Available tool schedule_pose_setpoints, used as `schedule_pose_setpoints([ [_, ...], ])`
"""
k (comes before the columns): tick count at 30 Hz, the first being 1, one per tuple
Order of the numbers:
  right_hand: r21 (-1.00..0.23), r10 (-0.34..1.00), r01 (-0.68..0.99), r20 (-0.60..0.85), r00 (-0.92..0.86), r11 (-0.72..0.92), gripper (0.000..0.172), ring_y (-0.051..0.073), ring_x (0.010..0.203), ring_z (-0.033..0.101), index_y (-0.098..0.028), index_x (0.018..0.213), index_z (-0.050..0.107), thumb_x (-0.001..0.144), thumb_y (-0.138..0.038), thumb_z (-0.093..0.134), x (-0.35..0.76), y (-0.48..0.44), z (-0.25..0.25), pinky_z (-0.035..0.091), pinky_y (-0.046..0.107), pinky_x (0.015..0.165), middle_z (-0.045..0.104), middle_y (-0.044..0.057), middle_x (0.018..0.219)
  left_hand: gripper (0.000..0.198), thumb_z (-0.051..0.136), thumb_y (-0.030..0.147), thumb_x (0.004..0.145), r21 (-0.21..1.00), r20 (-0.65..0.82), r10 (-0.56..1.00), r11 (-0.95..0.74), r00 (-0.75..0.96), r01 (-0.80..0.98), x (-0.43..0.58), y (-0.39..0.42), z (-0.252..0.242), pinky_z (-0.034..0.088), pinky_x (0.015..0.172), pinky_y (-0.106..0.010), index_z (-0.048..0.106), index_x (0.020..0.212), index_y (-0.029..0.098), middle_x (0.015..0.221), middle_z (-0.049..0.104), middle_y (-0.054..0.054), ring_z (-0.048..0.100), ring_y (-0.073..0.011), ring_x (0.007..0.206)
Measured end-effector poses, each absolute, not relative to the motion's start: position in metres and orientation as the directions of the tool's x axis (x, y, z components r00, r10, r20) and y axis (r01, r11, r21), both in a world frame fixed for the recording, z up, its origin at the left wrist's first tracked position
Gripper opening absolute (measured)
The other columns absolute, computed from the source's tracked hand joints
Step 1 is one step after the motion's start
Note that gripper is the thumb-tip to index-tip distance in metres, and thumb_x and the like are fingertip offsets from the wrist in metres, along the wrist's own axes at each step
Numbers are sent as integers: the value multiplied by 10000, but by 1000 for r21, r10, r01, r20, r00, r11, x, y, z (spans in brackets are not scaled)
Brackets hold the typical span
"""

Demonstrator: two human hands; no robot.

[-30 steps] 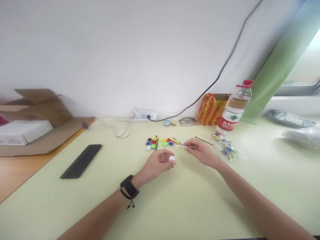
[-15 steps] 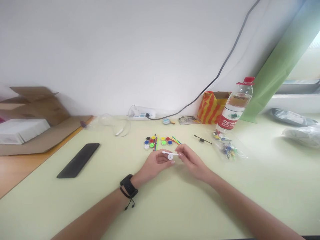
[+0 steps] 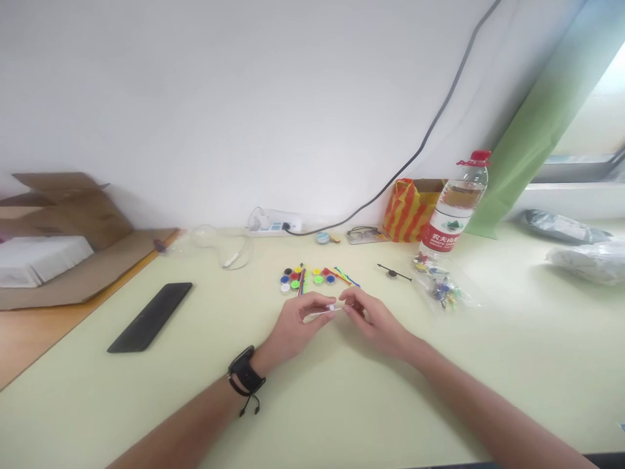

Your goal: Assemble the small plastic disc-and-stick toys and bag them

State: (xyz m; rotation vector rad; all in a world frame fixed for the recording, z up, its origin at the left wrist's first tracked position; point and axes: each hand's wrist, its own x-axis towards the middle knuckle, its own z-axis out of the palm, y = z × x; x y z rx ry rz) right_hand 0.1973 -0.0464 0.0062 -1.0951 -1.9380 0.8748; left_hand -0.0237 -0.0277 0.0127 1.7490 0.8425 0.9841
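Between my hands, above the front part of the table, is a small white arrow spinner (image 3: 332,307) with a round hub, seen nearly edge-on. My left hand (image 3: 295,327) pinches it at the hub, thumb below and fingers above, covering its left part. The thumb and fingertips of my right hand (image 3: 377,322) close on its right end. Just beyond my hands lie several coloured round discs (image 3: 295,284) and thin coloured arrow strips (image 3: 342,277). A black arrow spinner (image 3: 392,274) rests on the table to the right of them.
A black flat slab (image 3: 150,317) lies at left, near an opened cardboard box (image 3: 73,202). Right of my hands are a plastic bag of small coloured pieces (image 3: 446,293) and a water bottle (image 3: 452,208). A power strip (image 3: 273,223) sits against the wall.
The white spinner has been tipped from facing me to nearly edge-on. My left fingers have closed over its hub, and the view has shifted slightly.
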Motion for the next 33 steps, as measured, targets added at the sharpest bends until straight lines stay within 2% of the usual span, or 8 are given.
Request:
schedule_pose_setpoints([
  [13,-885,912,299,259,-319,356,213,171,756,537,-243,1133,546,1018,-413,486,198,-45,8,446,295,680,544,-2,812,168,683,350,923,882,270,829,-417,489,220,-27,-28,14,580,945,-366,733,969,196,1027,770,-79,723,-233,1011],
  [18,-923,921,215,247,-301,318,267,169,757,544,-234,1094,563,999,-480,521,197,-42,7,463,292,673,557,8,837,194,697,347,916,928,255,808,-358,531,100,-24,-31,15,563,998,-401,734,1011,181,1138,744,-110,701,-244,1066],
  [21,-940,931,156,256,-260,302,302,166,765,571,-243,1158,545,983,-488,546,198,-39,6,492,299,683,576,28,926,214,692,348,926,958,204,809,-282,551,59,-22,-31,15,567,987,-399,731,1053,179,1096,747,-108,703,-236,1039],
  [24,-906,930,223,327,-169,359,311,171,768,595,-255,1189,560,967,-471,574,201,-40,8,516,321,701,605,54,1017,282,762,340,873,979,152,851,-200,502,43,-23,-29,13,581,955,-379,708,1106,191,1055,743,-84,711,-215,987],
  [28,-819,902,380,371,-223,431,245,179,686,565,-232,912,659,978,-445,557,204,-44,15,485,314,632,609,32,778,286,794,357,840,991,110,887,-134,448,22,-26,-22,9,586,945,-374,712,1046,177,1012,744,-76,714,-210,975],
  [29,-812,897,384,366,-249,439,246,176,663,550,-234,922,668,985,-438,545,204,-45,16,476,311,615,593,23,736,287,796,367,837,991,109,892,-130,438,19,-27,-20,8,586,946,-375,716,1035,174,1007,745,-75,715,-212,978],
  [31,-816,887,363,362,-286,450,244,170,651,533,-253,1115,665,994,-416,529,203,-47,15,471,304,606,581,11,735,304,799,385,832,993,105,901,-120,422,9,-28,-18,7,588,943,-377,723,1039,176,1015,747,-75,716,-213,982],
  [33,-830,881,326,363,-303,453,415,161,658,531,-286,1394,527,992,-389,534,200,-48,10,474,294,606,583,7,802,321,801,397,829,995,95,906,-100,413,-9,-29,-16,7,594,931,-374,726,1050,177,1024,749,-75,719,-212,976],
])
